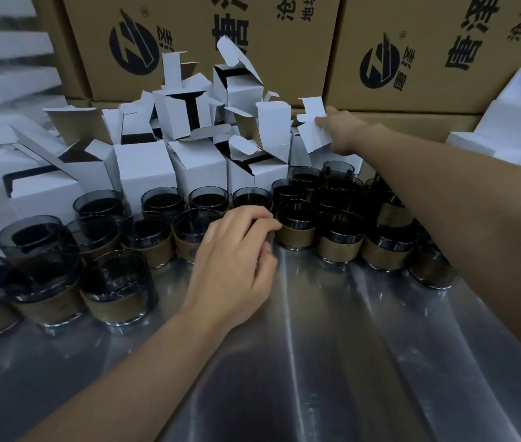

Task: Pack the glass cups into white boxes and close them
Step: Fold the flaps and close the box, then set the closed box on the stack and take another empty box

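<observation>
The left hand (237,250) covered whatever it rested on among the smoked glass cups with tan sleeves (163,205), so the grip of its curled fingers could not be told. The right hand's (342,129) fingers lay hidden behind the open white cardboard box (315,137) it pinched. The right forearm (444,193) hid several back cups, the top edge cut off the brown printed cartons (284,43), and the white stacked shapes (7,52) at far left were blurred.

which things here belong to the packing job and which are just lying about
Job: dark smoked-glass cups with tan sleeves; open white cardboard boxes; left hand gripping a cup; right hand gripping a box.
Lying about: large brown printed cartons; white foam slabs.
</observation>
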Action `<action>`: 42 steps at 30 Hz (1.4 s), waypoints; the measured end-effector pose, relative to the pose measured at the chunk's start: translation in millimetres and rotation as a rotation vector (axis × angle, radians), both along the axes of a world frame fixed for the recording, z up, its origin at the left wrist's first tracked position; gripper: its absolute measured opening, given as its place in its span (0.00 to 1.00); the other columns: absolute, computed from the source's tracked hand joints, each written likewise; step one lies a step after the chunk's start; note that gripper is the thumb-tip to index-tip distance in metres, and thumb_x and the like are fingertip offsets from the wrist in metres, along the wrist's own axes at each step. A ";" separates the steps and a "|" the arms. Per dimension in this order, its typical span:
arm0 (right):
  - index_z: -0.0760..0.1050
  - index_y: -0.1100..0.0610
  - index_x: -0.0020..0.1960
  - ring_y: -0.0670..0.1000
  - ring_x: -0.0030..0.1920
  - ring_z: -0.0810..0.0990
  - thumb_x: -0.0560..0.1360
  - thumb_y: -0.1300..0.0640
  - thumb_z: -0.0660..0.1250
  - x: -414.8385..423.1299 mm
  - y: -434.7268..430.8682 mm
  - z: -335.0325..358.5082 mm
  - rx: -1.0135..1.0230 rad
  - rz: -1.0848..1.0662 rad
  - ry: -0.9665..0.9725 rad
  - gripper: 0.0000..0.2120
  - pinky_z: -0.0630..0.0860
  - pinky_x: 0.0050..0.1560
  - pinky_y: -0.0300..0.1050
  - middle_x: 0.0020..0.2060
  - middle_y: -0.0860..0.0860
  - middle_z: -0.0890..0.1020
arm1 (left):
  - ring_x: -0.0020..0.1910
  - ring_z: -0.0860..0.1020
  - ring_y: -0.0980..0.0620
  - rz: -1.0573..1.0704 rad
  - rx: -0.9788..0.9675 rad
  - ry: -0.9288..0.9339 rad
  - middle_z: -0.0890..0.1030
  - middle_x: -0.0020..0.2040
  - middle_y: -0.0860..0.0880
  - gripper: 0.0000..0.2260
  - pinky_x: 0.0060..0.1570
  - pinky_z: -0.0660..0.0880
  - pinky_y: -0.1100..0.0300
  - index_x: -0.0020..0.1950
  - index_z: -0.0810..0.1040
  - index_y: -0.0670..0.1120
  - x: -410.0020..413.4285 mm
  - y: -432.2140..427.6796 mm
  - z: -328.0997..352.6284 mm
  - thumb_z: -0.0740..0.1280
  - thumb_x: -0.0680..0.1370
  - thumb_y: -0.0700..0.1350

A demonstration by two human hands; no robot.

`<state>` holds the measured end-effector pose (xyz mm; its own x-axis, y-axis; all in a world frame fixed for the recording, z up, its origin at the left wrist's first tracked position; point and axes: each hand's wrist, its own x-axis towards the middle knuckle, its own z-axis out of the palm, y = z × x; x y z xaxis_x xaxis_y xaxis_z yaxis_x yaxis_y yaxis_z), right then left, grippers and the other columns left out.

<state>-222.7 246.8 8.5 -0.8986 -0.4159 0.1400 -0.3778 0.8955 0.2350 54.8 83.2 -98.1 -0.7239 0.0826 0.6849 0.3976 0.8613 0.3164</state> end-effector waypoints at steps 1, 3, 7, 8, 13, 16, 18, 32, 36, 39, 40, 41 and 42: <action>0.62 0.62 0.73 0.64 0.65 0.68 0.77 0.65 0.63 0.9 -1.0 0.6 0.012 0.001 -0.002 0.26 0.68 0.61 0.55 0.67 0.63 0.64 | 0.60 0.71 0.55 -0.001 0.001 -0.004 0.77 0.57 0.50 0.15 0.58 0.61 0.65 0.57 0.79 0.43 0.0 0.0 -0.1 0.57 0.75 0.41; 0.63 0.61 0.73 0.63 0.66 0.67 0.77 0.63 0.66 3.5 -4.6 4.6 0.024 0.005 -0.029 0.26 0.67 0.63 0.55 0.67 0.62 0.65 | 0.60 0.71 0.55 -0.001 0.000 -0.009 0.77 0.57 0.50 0.15 0.58 0.61 0.64 0.57 0.79 0.43 -0.3 -0.2 -0.2 0.57 0.76 0.42; 0.63 0.61 0.74 0.61 0.68 0.67 0.78 0.61 0.64 5.4 -10.4 3.2 0.057 -0.028 -0.098 0.25 0.68 0.66 0.53 0.70 0.61 0.67 | 0.60 0.71 0.55 0.000 0.002 -0.009 0.77 0.57 0.51 0.15 0.59 0.61 0.64 0.56 0.79 0.43 -0.9 -0.1 -0.3 0.56 0.76 0.42; 0.64 0.61 0.73 0.61 0.69 0.67 0.79 0.63 0.61 5.2 -10.5 -0.5 0.087 -0.057 -0.116 0.23 0.68 0.67 0.53 0.70 0.61 0.67 | 0.60 0.72 0.55 0.000 0.005 -0.009 0.77 0.57 0.51 0.15 0.59 0.61 0.64 0.56 0.79 0.43 -1.1 -0.2 -0.6 0.56 0.76 0.42; 0.59 0.55 0.77 0.61 0.71 0.64 0.80 0.66 0.53 8.8 -7.4 -3.0 0.130 -0.118 -0.225 0.26 0.67 0.67 0.54 0.74 0.59 0.63 | 0.60 0.72 0.55 0.004 0.006 -0.004 0.77 0.56 0.51 0.15 0.59 0.61 0.63 0.55 0.80 0.43 -2.7 -1.1 -2.1 0.56 0.76 0.43; 0.57 0.54 0.78 0.60 0.74 0.61 0.79 0.69 0.51 16.4 -6.5 6.1 0.090 -0.137 -0.299 0.29 0.65 0.69 0.53 0.76 0.58 0.59 | 0.59 0.72 0.53 0.006 -0.001 -0.003 0.78 0.56 0.50 0.15 0.60 0.61 0.63 0.55 0.80 0.43 -3.0 -0.9 -2.3 0.56 0.76 0.43; 0.62 0.57 0.76 0.59 0.73 0.63 0.79 0.69 0.51 25.7 -9.4 11.0 0.043 -0.117 -0.295 0.27 0.65 0.69 0.51 0.75 0.58 0.62 | 0.59 0.72 0.53 0.012 -0.006 -0.002 0.78 0.56 0.50 0.15 0.60 0.62 0.63 0.54 0.80 0.43 -2.9 -1.6 -2.7 0.56 0.76 0.43; 0.69 0.57 0.43 0.49 0.35 0.67 0.76 0.65 0.58 133.3 -70.1 7.0 -0.651 0.151 -0.363 0.05 0.63 0.31 0.38 0.35 0.50 0.70 | 0.58 0.73 0.47 0.088 -0.020 -0.038 0.77 0.55 0.46 0.11 0.65 0.63 0.55 0.55 0.80 0.41 -1.7 -2.3 -0.8 0.62 0.75 0.37; 0.80 0.57 0.46 0.51 0.49 0.74 0.76 0.67 0.59 138.0 -72.1 -20.0 -0.866 0.218 -0.387 0.12 0.70 0.45 0.36 0.50 0.55 0.79 | 0.57 0.74 0.47 0.102 -0.044 -0.033 0.77 0.54 0.46 0.11 0.66 0.64 0.52 0.55 0.80 0.42 -1.8 -1.2 0.3 0.62 0.75 0.38; 0.75 0.61 0.64 0.52 0.46 0.76 0.76 0.69 0.56 136.4 -72.0 -35.8 -0.894 0.177 -0.337 0.19 0.71 0.40 0.33 0.54 0.58 0.78 | 0.56 0.74 0.47 0.089 -0.014 -0.018 0.77 0.53 0.46 0.10 0.64 0.66 0.53 0.54 0.80 0.41 -1.7 0.7 -0.5 0.63 0.75 0.40; 0.73 0.61 0.67 0.52 0.44 0.76 0.76 0.69 0.55 135.9 -70.5 -37.4 -0.907 0.158 -0.320 0.22 0.70 0.36 0.32 0.53 0.58 0.78 | 0.56 0.74 0.47 0.086 -0.003 -0.016 0.77 0.53 0.46 0.10 0.64 0.66 0.53 0.54 0.79 0.41 -1.6 1.3 -0.8 0.63 0.76 0.41; 0.70 0.61 0.69 0.53 0.47 0.77 0.75 0.70 0.54 135.2 -68.6 -37.6 -0.937 0.146 -0.296 0.24 0.71 0.38 0.34 0.55 0.59 0.78 | 0.56 0.74 0.47 0.081 0.009 -0.014 0.77 0.52 0.46 0.10 0.64 0.65 0.53 0.54 0.79 0.41 -1.8 1.6 -1.1 0.63 0.76 0.41; 0.69 0.61 0.71 0.55 0.54 0.77 0.76 0.71 0.53 134.0 -66.2 -35.5 -0.974 0.136 -0.264 0.24 0.72 0.45 0.36 0.60 0.59 0.77 | 0.56 0.74 0.47 0.076 0.020 -0.012 0.77 0.52 0.46 0.09 0.64 0.65 0.53 0.53 0.79 0.41 -1.8 1.9 -1.3 0.64 0.76 0.41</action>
<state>-88.7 180.6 -27.0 -0.9033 -0.3279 0.2767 -0.4252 0.5982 -0.6792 52.9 85.1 -99.3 -0.7354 0.0130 0.6775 0.3273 0.8823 0.3383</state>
